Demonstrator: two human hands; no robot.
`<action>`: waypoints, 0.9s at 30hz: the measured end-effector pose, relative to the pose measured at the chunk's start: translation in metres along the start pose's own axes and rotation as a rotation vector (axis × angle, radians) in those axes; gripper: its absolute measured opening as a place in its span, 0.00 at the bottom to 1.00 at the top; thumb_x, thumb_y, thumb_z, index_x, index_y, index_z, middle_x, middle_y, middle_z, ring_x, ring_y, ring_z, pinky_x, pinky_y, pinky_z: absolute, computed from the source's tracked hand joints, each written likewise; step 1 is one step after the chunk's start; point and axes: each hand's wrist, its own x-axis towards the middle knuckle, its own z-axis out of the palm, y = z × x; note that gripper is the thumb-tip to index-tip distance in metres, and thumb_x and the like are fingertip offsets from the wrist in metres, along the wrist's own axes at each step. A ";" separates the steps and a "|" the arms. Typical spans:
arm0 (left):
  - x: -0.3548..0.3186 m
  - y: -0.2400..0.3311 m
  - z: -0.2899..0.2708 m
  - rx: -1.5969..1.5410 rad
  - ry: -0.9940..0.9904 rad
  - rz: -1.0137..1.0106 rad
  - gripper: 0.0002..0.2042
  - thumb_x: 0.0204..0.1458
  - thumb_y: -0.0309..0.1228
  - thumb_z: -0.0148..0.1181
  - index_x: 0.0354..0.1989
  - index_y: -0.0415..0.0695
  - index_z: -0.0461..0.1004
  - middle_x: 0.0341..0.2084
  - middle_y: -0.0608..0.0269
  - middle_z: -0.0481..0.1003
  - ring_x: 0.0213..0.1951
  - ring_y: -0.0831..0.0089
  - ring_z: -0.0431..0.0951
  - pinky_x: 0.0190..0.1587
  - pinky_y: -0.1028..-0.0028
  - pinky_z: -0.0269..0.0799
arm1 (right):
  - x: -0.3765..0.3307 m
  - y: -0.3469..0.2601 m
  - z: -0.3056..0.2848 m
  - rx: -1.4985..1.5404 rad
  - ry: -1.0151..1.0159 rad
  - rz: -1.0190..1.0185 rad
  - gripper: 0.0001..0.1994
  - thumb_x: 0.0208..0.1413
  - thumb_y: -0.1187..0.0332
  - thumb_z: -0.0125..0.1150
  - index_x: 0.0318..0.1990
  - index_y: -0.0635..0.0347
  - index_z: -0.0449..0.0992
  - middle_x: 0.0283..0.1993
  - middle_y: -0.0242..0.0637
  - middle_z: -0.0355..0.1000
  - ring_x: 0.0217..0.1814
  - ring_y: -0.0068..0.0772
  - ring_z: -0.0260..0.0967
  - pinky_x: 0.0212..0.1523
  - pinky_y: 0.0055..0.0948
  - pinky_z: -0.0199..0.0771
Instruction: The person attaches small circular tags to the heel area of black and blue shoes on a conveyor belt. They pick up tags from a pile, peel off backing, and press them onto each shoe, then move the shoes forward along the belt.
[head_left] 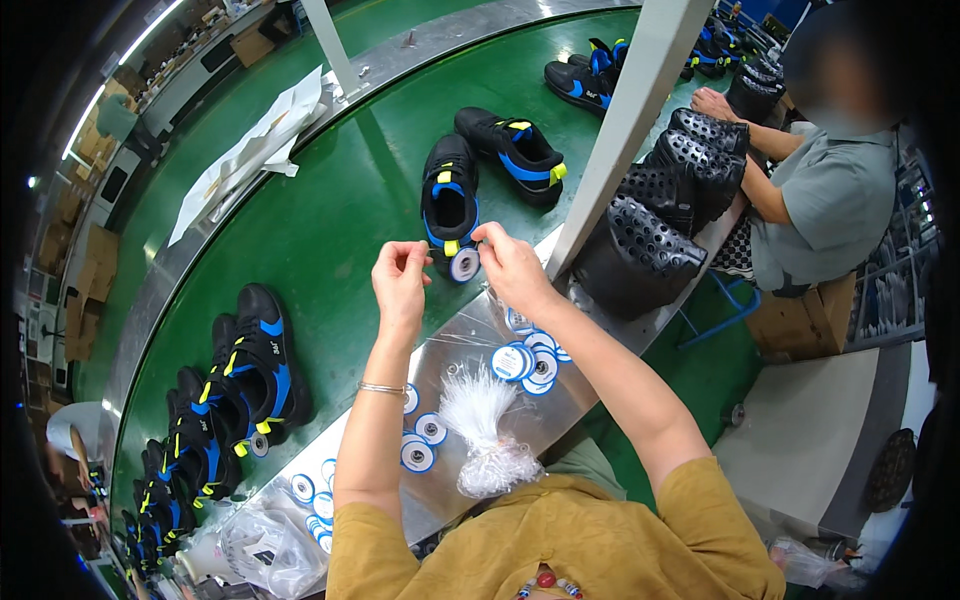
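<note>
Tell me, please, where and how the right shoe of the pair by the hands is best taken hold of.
Probably take the right shoe by the heel, from the right: its toe lies close to the left shoe, while the heel points rightward.

Print on round tag (464,265) illegible
</note>
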 end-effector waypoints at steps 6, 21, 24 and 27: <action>-0.008 0.019 0.019 0.061 -0.170 0.310 0.03 0.61 0.23 0.53 0.36 0.37 0.69 0.31 0.61 0.76 0.29 0.82 0.74 0.24 0.81 0.70 | 0.013 -0.026 0.006 0.236 0.009 0.013 0.05 0.60 0.72 0.49 0.40 0.63 0.69 0.30 0.52 0.74 0.34 0.56 0.74 0.34 0.43 0.72; -0.008 0.012 0.015 0.112 -0.121 0.114 0.05 0.62 0.26 0.52 0.35 0.38 0.67 0.27 0.63 0.75 0.23 0.85 0.69 0.23 0.84 0.66 | 0.020 -0.022 -0.002 0.801 -0.117 0.454 0.05 0.57 0.73 0.59 0.38 0.65 0.74 0.29 0.30 0.72 0.24 0.15 0.64 0.23 0.17 0.63; -0.009 0.016 0.012 0.089 -0.116 0.118 0.05 0.62 0.26 0.53 0.35 0.37 0.68 0.27 0.63 0.75 0.23 0.85 0.69 0.22 0.84 0.66 | 0.023 -0.022 0.006 0.786 -0.122 0.408 0.04 0.56 0.75 0.61 0.37 0.66 0.77 0.33 0.29 0.74 0.35 0.16 0.68 0.37 0.17 0.69; -0.010 0.023 0.008 0.128 -0.060 0.142 0.05 0.61 0.27 0.55 0.35 0.37 0.70 0.28 0.64 0.75 0.23 0.85 0.70 0.21 0.84 0.65 | 0.021 -0.022 0.006 0.807 -0.077 0.414 0.03 0.55 0.75 0.61 0.36 0.65 0.77 0.33 0.29 0.74 0.34 0.15 0.68 0.36 0.17 0.69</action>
